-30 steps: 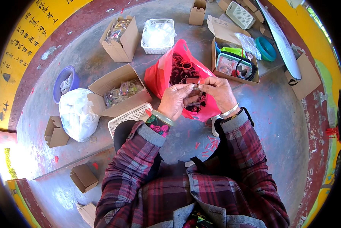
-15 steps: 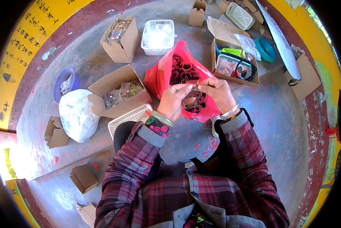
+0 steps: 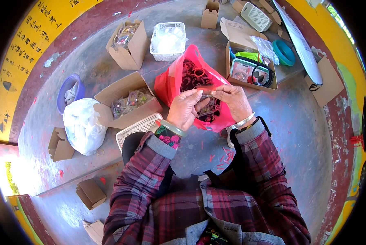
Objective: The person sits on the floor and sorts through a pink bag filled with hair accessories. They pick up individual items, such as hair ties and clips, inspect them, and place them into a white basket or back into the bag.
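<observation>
Both hands meet above an open red bag filled with dark, ring-like bands. Stretched between my fingertips is a small reddish strip, too small to name more exactly. My left hand pinches its left end between thumb and forefinger, the other fingers curled loosely. At its right end my right hand pinches it in the same way. Some clear, loop-like pieces show below the strip, at the bag's mouth; my hands partly hide them.
Left of the bag stand a cardboard box of small packets, a white basket, a white plastic bag and a purple basin. Beyond are another box and a white basket. An open box lies right.
The strip now shows more plainly between my fingertips, and my left fingers have shifted slightly. Both hands stay over the bag; the whole view has moved a little.
</observation>
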Demonstrator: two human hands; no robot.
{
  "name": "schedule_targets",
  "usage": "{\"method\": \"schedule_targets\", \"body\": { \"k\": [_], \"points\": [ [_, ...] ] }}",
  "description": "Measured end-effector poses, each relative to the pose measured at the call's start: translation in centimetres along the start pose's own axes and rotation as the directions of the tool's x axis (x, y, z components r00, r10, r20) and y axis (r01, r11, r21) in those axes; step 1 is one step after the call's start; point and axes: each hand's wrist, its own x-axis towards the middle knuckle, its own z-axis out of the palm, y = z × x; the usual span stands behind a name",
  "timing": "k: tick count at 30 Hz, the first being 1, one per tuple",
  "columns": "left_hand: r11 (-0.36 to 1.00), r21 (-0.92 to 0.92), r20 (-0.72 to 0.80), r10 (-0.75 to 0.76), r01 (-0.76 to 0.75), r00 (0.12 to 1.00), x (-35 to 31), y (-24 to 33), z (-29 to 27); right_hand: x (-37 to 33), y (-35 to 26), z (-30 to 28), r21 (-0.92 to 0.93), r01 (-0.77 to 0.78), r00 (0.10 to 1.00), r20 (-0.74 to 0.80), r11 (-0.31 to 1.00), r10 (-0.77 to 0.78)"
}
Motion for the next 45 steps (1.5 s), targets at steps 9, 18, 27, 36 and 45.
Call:
{"method": "schedule_targets", "body": {
  "k": [9,18,27,36,45],
  "points": [
    [1.000,-0.002,0.015,-0.001,0.001,1.000,-0.2,0.4,0.4,0.4,0.8,-0.3,0.184,-0.055,0.998,0.011,0.981,0.054],
    [1.000,-0.022,0.026,0.008,-0.007,1.000,0.1,0.1,-0.6,0.6,1.0,-0.5,0.207,-0.097,0.995,0.040,0.973,0.091],
    [0.995,0.053,-0.001,0.084,-0.084,0.996,0.2,-0.2,-0.6,0.6,0.3,0.3,-0.408,0.233,0.905,-0.242,0.883,-0.351],
    [0.983,0.160,0.019,0.089,-0.091,0.996,0.3,-0.8,-0.1,-1.0,-1.1,2.8,-0.800,0.563,0.597,0.218,0.210,-0.772],
    [0.922,0.364,0.060,0.119,-0.132,0.991,0.2,-1.2,-0.2,-1.0,-0.7,2.5,-0.824,0.545,0.607,0.263,0.153,-0.750]
  ]
}}
